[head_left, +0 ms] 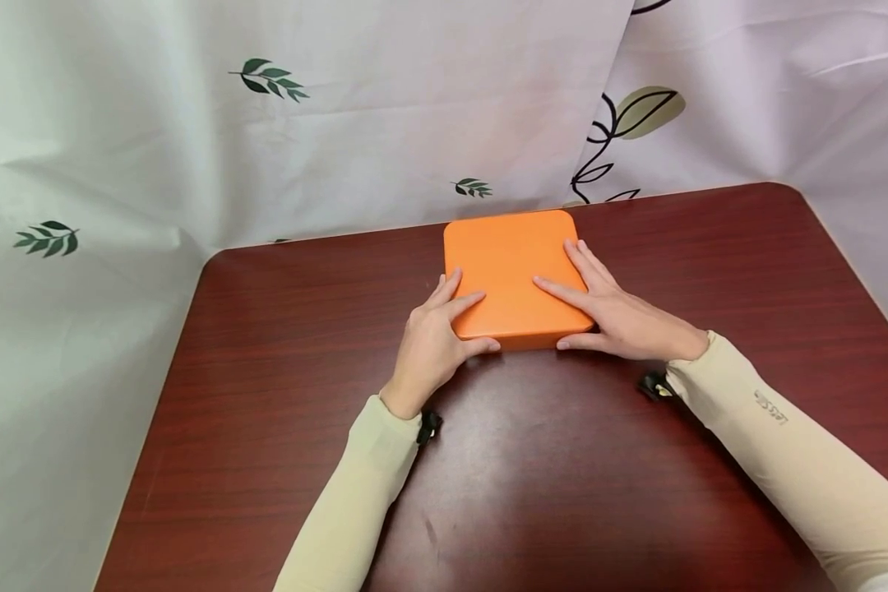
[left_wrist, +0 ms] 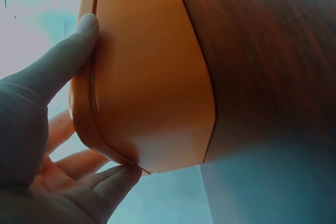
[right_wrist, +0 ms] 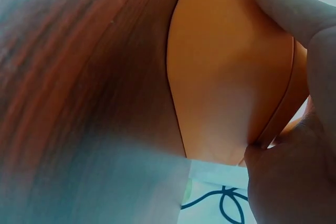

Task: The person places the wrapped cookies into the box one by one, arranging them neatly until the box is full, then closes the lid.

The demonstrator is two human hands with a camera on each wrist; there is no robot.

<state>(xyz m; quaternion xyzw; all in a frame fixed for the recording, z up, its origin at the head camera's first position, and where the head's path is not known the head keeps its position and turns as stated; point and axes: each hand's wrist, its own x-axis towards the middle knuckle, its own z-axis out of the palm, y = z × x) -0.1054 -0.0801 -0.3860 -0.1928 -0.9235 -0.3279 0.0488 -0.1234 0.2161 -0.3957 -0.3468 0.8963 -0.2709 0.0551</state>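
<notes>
An orange square box with rounded corners lies on the table near its far edge, its lid [head_left: 514,259] facing up. My left hand [head_left: 429,341] grips the lid's near left corner, thumb along the front and two fingers over the top. At the near right corner my right hand [head_left: 625,316] holds the lid likewise, its thumb on the front side. In the left wrist view a thin seam parts the lid from the box body [left_wrist: 152,82], with thumb and a fingertip right at it. The right wrist view shows the same seam above the body [right_wrist: 226,72]. The box's inside is hidden.
The dark red wood-grain table [head_left: 548,460] has rounded far corners. Behind it hangs a pale curtain [head_left: 370,123] with leaf prints, close to the table's far edge. Small black devices sit at both wrists, under the cream sleeves [head_left: 355,493].
</notes>
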